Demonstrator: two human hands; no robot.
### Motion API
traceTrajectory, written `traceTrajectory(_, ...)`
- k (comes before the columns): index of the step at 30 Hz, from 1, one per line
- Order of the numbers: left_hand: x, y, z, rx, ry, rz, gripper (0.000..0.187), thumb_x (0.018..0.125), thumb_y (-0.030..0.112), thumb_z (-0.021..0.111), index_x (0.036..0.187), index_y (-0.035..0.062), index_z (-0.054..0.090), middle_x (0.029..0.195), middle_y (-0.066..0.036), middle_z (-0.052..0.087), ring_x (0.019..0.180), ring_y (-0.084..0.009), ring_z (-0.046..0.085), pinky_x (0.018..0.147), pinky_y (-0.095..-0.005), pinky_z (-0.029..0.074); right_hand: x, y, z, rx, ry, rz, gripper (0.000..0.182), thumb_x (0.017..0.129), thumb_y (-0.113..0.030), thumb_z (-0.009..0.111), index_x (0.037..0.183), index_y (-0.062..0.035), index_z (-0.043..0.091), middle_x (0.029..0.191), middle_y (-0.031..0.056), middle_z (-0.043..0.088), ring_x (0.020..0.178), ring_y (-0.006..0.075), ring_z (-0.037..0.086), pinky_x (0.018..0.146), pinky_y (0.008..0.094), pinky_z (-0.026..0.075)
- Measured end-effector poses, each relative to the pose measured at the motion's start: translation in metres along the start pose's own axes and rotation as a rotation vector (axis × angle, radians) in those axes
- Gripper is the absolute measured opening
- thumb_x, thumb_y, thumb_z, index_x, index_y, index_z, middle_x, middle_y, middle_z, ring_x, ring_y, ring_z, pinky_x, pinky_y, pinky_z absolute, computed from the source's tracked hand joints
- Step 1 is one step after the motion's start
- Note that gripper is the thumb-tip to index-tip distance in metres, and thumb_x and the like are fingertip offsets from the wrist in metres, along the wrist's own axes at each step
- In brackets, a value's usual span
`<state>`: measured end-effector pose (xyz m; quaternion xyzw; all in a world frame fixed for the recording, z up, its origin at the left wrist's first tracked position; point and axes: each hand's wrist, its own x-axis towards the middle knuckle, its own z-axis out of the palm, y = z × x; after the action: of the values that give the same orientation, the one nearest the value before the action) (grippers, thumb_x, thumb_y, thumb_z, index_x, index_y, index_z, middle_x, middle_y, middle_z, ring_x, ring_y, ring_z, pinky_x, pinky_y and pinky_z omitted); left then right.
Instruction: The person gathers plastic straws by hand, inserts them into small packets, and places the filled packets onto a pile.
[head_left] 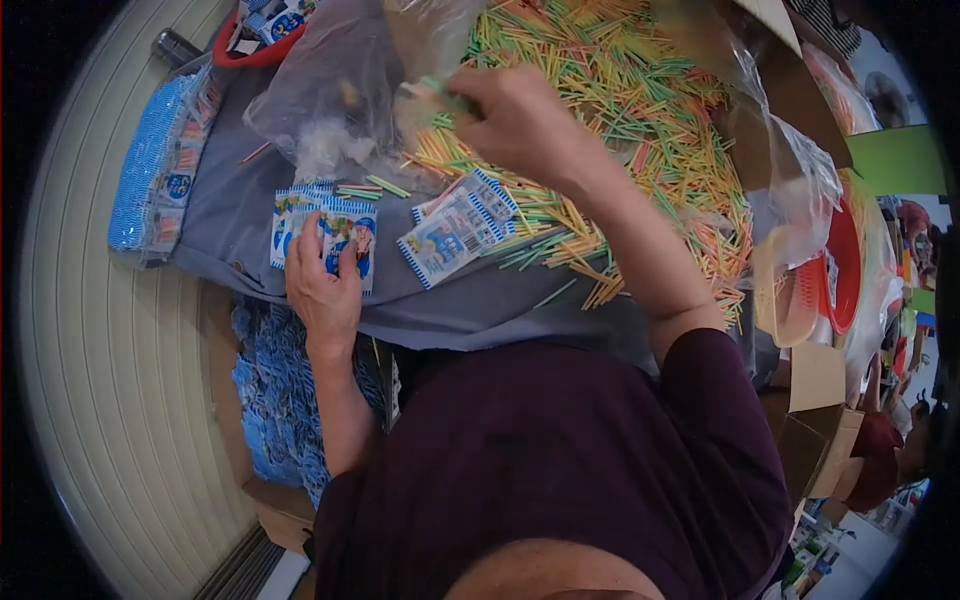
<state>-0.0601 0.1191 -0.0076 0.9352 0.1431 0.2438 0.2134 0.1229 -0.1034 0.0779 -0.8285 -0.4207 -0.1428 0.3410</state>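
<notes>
My left hand (325, 285) lies over small blue-and-white printed packets (345, 222), its fingers stretched across their front and slightly apart. A few more such packets (455, 240) overlap on the grey cloth to the right. Above them my right hand (515, 125) is raised at the edge of a heap of thin colored sticks (600, 70). Its fingers are bent together by crumpled clear plastic (415, 115), and blur hides what they hold. Several loose green and pink sticks (372, 187) rest near the packets under my left hand.
Grey cloth (420, 320) covers the work surface. A blue bundle of packets (165, 170) stands at the left by a ribbed wall. Below is a carton with blue packet strips (275, 390). Red baskets (845, 265) are at right and upper left. Another person (885, 455) is far right.
</notes>
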Motion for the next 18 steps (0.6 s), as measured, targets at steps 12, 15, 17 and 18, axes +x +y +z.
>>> traceTrajectory(12,-0.001,0.084,-0.003,-0.15,-0.158,0.473,0.039,0.069,0.012,0.081,0.105,0.0044,0.068,0.1,-0.009,0.059,0.092,-0.0305,0.055,0.079,-0.0406,0.047,-0.046,0.181,-0.089,-0.722,-0.013,0.39,0.031,0.081,-0.017,0.068,0.109,-0.003,0.069,0.102,0.0227,0.069,0.094,0.04,0.067,0.083,0.0501,0.053)
traceTrajectory(15,-0.007,0.104,0.015,-0.106,-0.291,0.458,0.036,0.07,0.007,0.079,0.103,0.0013,0.068,0.099,-0.01,0.061,0.088,-0.0313,0.057,0.079,-0.0425,0.048,-0.031,0.209,-0.087,-0.851,-0.104,0.402,0.02,0.081,-0.014,0.065,0.098,-0.0066,0.073,0.093,0.0195,0.07,0.092,0.0408,0.067,0.083,0.0532,0.053)
traceTrajectory(17,-0.013,0.1,0.024,-0.085,-0.309,0.465,0.035,0.07,0.008,0.078,0.103,0.0016,0.068,0.097,-0.009,0.06,0.09,-0.0302,0.058,0.077,-0.0416,0.049,-0.024,0.213,-0.083,-0.935,-0.157,0.389,0.019,0.081,-0.014,0.065,0.097,-0.0068,0.073,0.093,0.0184,0.071,0.092,0.0406,0.068,0.082,0.0536,0.054)
traceTrajectory(18,-0.015,0.098,0.028,-0.066,-0.33,0.469,0.035,0.07,0.01,0.076,0.103,0.0019,0.068,0.095,-0.009,0.059,0.092,-0.0292,0.058,0.076,-0.0408,0.05,-0.019,0.212,-0.081,-1.019,-0.215,0.374,0.018,0.082,-0.014,0.065,0.095,-0.007,0.074,0.093,0.0173,0.071,0.091,0.0403,0.068,0.081,0.054,0.054)
